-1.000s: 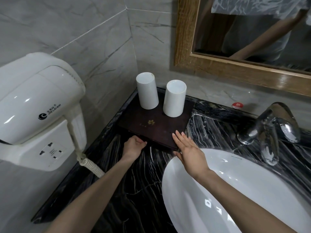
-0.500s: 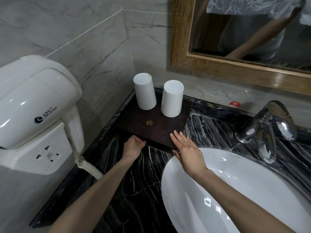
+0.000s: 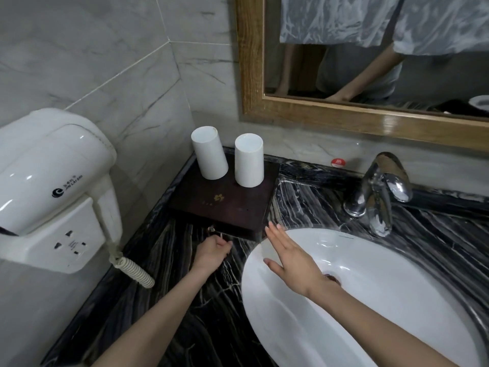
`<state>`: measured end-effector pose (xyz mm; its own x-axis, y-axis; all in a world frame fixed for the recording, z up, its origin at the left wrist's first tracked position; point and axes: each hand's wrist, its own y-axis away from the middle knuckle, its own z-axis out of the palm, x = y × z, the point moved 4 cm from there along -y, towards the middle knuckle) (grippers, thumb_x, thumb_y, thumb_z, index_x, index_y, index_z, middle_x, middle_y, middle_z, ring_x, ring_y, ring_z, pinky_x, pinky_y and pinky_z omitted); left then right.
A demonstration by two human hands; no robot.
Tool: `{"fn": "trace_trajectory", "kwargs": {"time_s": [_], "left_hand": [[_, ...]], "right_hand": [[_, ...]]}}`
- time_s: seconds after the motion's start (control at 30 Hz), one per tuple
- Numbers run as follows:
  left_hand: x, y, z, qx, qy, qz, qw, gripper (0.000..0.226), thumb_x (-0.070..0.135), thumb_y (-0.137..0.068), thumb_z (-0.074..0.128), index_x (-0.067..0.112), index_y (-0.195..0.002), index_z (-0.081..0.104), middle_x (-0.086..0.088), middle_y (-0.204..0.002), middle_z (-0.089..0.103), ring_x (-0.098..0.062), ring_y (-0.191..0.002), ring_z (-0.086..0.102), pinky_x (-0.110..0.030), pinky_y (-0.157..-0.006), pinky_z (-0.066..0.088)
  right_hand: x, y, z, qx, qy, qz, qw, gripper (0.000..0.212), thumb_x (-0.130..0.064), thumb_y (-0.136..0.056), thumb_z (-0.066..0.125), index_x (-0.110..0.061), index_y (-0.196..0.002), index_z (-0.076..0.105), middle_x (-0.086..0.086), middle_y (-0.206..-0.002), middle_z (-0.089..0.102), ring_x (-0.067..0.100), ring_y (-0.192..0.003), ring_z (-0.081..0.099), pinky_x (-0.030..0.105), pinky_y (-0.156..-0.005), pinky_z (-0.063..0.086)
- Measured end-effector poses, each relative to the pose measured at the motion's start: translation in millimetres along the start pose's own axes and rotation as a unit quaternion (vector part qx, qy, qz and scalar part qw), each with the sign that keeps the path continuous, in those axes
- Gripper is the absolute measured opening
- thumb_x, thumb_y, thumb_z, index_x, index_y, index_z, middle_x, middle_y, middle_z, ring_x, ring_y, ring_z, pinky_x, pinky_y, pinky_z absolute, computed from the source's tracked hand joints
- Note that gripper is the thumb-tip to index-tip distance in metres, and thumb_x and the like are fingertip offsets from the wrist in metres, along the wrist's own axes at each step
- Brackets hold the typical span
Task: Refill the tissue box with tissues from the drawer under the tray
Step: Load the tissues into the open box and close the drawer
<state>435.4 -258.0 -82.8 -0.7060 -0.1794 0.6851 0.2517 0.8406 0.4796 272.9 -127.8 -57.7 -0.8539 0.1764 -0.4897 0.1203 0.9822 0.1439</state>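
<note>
1. Head view, setting: a black marble counter [image 3: 169, 263] runs into a tiled corner. A wall-mounted hair dryer [image 3: 53, 165] is on the left, and a white sink [image 3: 397, 308] with a chrome faucet [image 3: 378, 192] is on the right. A wood-framed mirror [image 3: 370, 49] hangs above.
2. Head view, task's thing: a dark wooden tray [image 3: 227, 205] sits in the corner. Two white cups stand upside down at its back, one on the left [image 3: 210, 153] and one on the right [image 3: 248, 161]. The drawer [image 3: 238, 229] is the thin dark front under the tray, facing the person. It looks closed or barely open. A small metal knob [image 3: 211, 229] is near its left end. No tissues and no tissue box are visible.
3. Head view, left hand [image 3: 211, 251]: it is low on the counter just below the knob, with its fingers curled. It cannot be told whether they pinch the knob or hold nothing.
4. Head view, right hand [image 3: 289, 256]: it is flat with straight fingers and grips nothing. It hovers over the sink rim, near the tray's front right corner but apart from it.
5. Handling, as a judgement: the drawer looks light, stiff and shallow. The knob is the only place to grip, and it is small enough to need a fingertip pinch. Pulling may drag the whole tray forward on the smooth stone and rock the cups. A flat hand on the tray would steady it. The tissues should be soft and light, and best lifted as one stack.
</note>
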Motion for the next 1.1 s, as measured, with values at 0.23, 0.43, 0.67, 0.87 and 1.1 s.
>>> {"fn": "trace_trajectory", "kwargs": {"time_s": [0.23, 0.43, 0.67, 0.87, 1.1], "left_hand": [[43, 30, 39, -0.046, -0.084, 0.086, 0.992, 0.021, 0.030, -0.088, 0.062, 0.010, -0.084, 0.068, -0.010, -0.092, 0.074, -0.021, -0.091, 0.066, -0.024, -0.078, 0.044], [73, 58, 77, -0.104, -0.112, 0.144, 0.978, 0.018, 0.026, -0.089, 0.062, 0.013, -0.075, 0.060, -0.006, -0.076, 0.060, -0.018, -0.076, 0.056, -0.025, -0.070, 0.038], [104, 90, 126, -0.155, -0.141, 0.182, 0.961, 0.016, 0.027, -0.089, 0.061, 0.014, -0.079, 0.061, -0.003, -0.082, 0.063, -0.017, -0.079, 0.057, -0.024, -0.073, 0.041], [134, 122, 163, -0.202, -0.138, 0.222, 0.944, 0.017, 0.028, -0.089, 0.061, 0.011, -0.088, 0.066, -0.009, -0.092, 0.070, -0.023, -0.093, 0.064, -0.028, -0.082, 0.046], [161, 162, 217, -0.257, -0.119, 0.259, 0.923, 0.011, 0.022, -0.088, 0.062, 0.013, -0.083, 0.065, -0.015, -0.102, 0.072, -0.027, -0.088, 0.065, -0.031, -0.082, 0.048]], "right_hand": [[23, 47, -23, 0.032, -0.011, 0.061, 0.998, 0.057, -0.040, -0.099, 0.039, -0.023, -0.151, 0.023, -0.007, -0.158, 0.027, 0.011, -0.145, 0.024, 0.023, -0.116, 0.021], [53, 98, -45, 0.106, -0.049, 0.135, 0.984, 0.042, -0.043, -0.098, 0.041, -0.026, -0.136, 0.049, -0.011, -0.139, 0.053, 0.011, -0.132, 0.043, 0.021, -0.104, 0.032], [93, 164, -80, 0.182, -0.071, 0.208, 0.959, 0.034, -0.041, -0.098, 0.042, -0.028, -0.126, 0.058, -0.013, -0.129, 0.059, 0.009, -0.122, 0.051, 0.021, -0.097, 0.038], [121, 222, -107, 0.263, -0.079, 0.255, 0.927, 0.032, -0.036, -0.096, 0.049, -0.022, -0.120, 0.063, -0.008, -0.123, 0.064, 0.011, -0.118, 0.056, 0.020, -0.096, 0.038], [146, 296, -128, 0.364, -0.109, 0.317, 0.869, 0.027, -0.030, -0.094, 0.055, -0.018, -0.115, 0.067, -0.006, -0.115, 0.067, 0.012, -0.110, 0.061, 0.027, -0.096, 0.046]]}}
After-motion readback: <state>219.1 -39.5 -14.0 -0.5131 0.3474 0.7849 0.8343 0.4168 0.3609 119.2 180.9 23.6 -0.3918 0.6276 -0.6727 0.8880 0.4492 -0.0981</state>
